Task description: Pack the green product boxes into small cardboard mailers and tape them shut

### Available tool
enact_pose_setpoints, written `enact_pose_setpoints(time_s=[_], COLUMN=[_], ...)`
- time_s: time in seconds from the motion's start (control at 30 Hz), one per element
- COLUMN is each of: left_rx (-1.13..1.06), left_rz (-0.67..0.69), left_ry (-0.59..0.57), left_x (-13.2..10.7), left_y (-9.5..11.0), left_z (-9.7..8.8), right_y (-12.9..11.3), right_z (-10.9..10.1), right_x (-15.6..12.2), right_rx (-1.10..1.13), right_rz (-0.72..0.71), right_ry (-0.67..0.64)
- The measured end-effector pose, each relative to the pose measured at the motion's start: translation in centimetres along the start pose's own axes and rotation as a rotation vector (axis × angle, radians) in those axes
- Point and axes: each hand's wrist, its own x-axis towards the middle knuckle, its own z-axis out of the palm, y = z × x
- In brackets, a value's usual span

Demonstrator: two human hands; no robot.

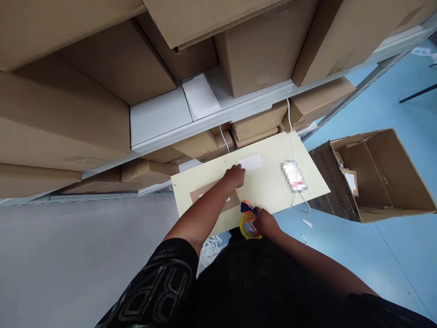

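My right hand grips a tape dispenser with a blue and orange head and a roll of yellowish tape, close against my body at the board's near edge. My left hand reaches over the cream board, its fingers curled downward by a white slip of paper. Whether it pinches anything there is hidden. Beneath my left forearm lies a flat brown cardboard piece with a white label, partly covered by the arm.
Shelves packed with cardboard boxes rise in front. A blurred-out white item with cables lies on the board's right. An open carton stands on the blue floor at right. White scraps lie below the board.
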Motion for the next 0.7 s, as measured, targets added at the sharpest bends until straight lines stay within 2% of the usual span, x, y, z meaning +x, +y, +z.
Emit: enact_pose_setpoints(time_s=[0.07,0.13,0.2,0.23,0.33,0.43,0.53,0.63,0.7], left_rx=[-0.04,-0.088,-0.183,-0.246,-0.383,-0.341,-0.131,0.036,0.084], left_rz=[0.01,-0.096,-0.273,-0.336,-0.334,-0.202,0.018,0.1,0.088], left_ry=[0.182,0.341,0.35,0.318,0.293,0.339,0.279,0.244,0.291], left_x=[-1.9,-4.5,-7.4,-8.9,-13.3,-17.1,-20.0,-21.2,-21.2], left_y=[-1.9,-4.6,-7.7,-9.0,-11.6,-11.7,-10.6,-9.6,-9.4], left_z=[-1.4,-2.2,-2.1,-1.7,0.3,2.8,5.2,7.2,8.3], right_y=[-0.2,-0.4,-0.9,-1.2,-2.8,-4.7,-6.5,-7.7,-8.2], right_z=[0.3,0.4,0.4,0.2,-1.3,-3.6,-5.4,-6.3,-6.5], right_x=[0.1,0.3,0.8,1.2,3.5,6.9,10.2,12.3,12.9], right_rx=[0.017,0.034,0.037,0.034,0.012,-0.033,-0.072,-0.112,-0.136], right_rz=[0.007,0.015,0.015,0.011,0.023,0.039,0.008,-0.011,-0.016], right_ry=[0.001,-0.004,-0.006,-0.005,0.004,-0.003,-0.021,-0.052,-0.079])
